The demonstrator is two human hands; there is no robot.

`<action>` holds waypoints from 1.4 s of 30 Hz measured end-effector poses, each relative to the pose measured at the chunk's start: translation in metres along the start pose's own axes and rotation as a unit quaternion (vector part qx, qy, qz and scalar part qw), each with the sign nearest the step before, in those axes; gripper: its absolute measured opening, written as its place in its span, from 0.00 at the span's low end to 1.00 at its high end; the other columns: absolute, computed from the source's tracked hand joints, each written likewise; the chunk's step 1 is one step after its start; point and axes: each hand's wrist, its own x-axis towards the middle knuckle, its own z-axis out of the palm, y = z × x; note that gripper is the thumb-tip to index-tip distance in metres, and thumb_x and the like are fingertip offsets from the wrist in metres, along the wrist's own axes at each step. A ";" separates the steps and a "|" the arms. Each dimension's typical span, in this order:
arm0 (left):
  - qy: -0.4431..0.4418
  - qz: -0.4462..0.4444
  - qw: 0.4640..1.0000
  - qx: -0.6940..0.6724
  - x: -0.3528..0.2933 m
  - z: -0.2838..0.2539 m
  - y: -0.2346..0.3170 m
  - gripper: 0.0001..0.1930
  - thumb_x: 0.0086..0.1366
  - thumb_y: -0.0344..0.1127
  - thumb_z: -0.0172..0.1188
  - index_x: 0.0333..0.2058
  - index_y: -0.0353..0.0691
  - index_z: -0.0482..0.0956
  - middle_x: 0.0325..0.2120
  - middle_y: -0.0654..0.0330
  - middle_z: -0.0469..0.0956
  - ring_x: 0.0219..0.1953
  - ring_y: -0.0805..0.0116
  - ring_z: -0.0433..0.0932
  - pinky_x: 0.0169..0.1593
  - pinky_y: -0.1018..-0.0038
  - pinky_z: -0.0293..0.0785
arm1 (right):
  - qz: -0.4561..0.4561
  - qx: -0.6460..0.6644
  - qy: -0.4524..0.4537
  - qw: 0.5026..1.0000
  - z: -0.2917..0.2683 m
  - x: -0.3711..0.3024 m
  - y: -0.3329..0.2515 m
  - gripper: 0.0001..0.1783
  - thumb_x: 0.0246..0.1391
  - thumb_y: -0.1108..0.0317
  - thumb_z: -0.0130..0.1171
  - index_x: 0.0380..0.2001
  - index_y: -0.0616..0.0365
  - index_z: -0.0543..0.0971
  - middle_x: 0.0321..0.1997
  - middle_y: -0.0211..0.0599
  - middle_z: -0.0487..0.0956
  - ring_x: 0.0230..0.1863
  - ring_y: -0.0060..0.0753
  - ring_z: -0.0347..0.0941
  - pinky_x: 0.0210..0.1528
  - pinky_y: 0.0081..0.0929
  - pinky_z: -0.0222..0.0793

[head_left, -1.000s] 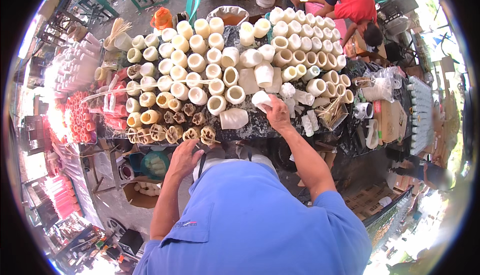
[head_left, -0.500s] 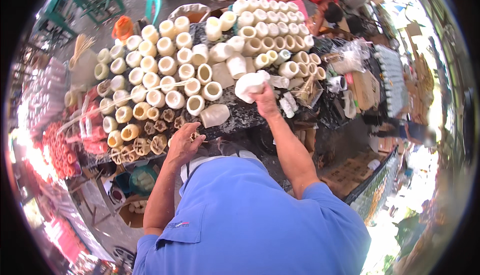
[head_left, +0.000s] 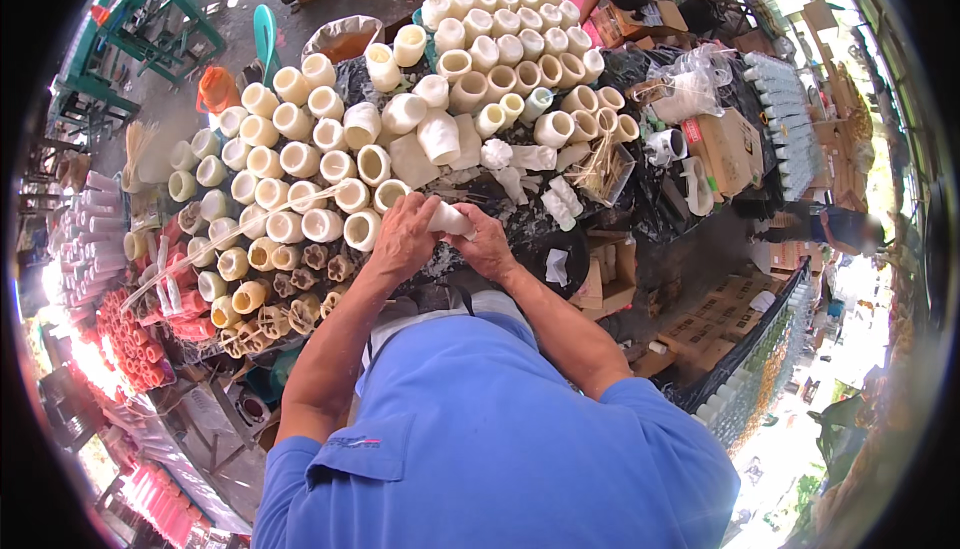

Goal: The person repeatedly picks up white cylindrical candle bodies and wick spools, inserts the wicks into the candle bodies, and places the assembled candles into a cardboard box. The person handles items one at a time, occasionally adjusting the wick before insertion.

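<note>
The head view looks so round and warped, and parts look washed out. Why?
Head view: a fisheye lens bends the table edge and green frame toward a black rim; sunlight blows out the lower left and right edges; the left hand, right hand and white tube stay sharp at centre.

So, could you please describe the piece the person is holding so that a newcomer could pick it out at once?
Start at the dark table crowded with cream-coloured hollow cylinders. At its near edge, the left hand and right hand meet around one small white cylinder. Unlike its neighbours, which stand or lie on the table, it is lifted clear, lying sideways between the hands.
</note>
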 end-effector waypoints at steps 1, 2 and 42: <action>-0.014 -0.006 1.000 0.001 0.003 0.004 0.002 0.27 0.57 0.32 0.74 0.55 0.38 0.78 0.47 0.49 0.78 0.53 0.47 0.76 0.56 0.55 0.75 | -0.021 0.013 -0.014 1.000 -0.008 0.000 0.005 0.28 0.54 0.65 0.74 0.57 0.60 0.78 0.54 0.51 0.84 0.55 0.51 0.83 0.58 0.42 0.77; -0.016 -0.004 1.000 -0.003 0.007 0.009 0.003 0.21 0.60 0.32 0.71 0.52 0.37 0.79 0.45 0.49 0.77 0.52 0.45 0.76 0.55 0.55 0.74 | -0.028 0.023 -0.030 0.999 -0.017 0.003 0.011 0.29 0.54 0.64 0.74 0.58 0.61 0.78 0.56 0.51 0.83 0.57 0.51 0.81 0.60 0.43 0.76; -0.023 -0.047 0.951 -0.306 0.108 0.051 0.112 0.45 0.57 0.41 0.81 0.70 0.39 0.67 0.62 0.54 0.77 0.65 0.64 0.74 0.68 0.62 0.71 | -0.125 0.148 0.115 0.974 -0.148 0.020 0.006 0.41 0.51 0.75 0.76 0.67 0.60 0.69 0.62 0.48 0.76 0.64 0.41 0.77 0.62 0.37 0.78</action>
